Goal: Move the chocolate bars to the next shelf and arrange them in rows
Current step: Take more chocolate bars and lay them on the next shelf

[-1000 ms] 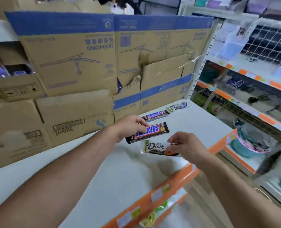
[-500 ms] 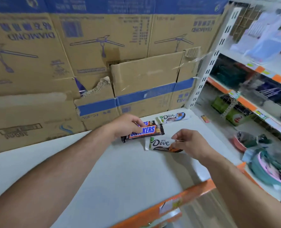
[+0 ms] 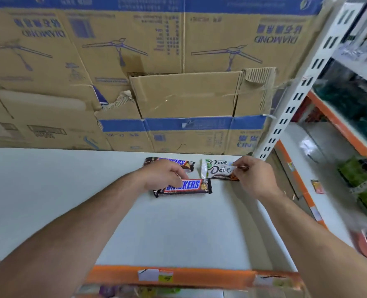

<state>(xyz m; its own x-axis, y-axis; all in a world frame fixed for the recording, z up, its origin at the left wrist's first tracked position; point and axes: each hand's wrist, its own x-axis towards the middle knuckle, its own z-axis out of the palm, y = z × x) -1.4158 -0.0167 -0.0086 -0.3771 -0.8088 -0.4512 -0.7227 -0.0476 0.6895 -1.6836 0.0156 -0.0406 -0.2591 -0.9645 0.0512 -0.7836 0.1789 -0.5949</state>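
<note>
white shelf (image 3: 167, 229), two snickers bars (image 3: 184, 187), two dove bars (image 3: 218, 169), cardboard boxes (image 3: 178, 136)

Two Snickers bars (image 3: 184, 187) and two Dove bars (image 3: 219, 170) on one shelf (image 3: 70, 201).

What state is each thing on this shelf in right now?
Front Snickers: label up, on or just above the shelf, left hand gripping its left end.
Rear Snickers: lying flat, partly hidden by the left hand.
Front Dove: label up, right hand pinching its right end.
Rear Dove: lying flat, close behind the front Dove.
Boxes: torn, taped.
</note>
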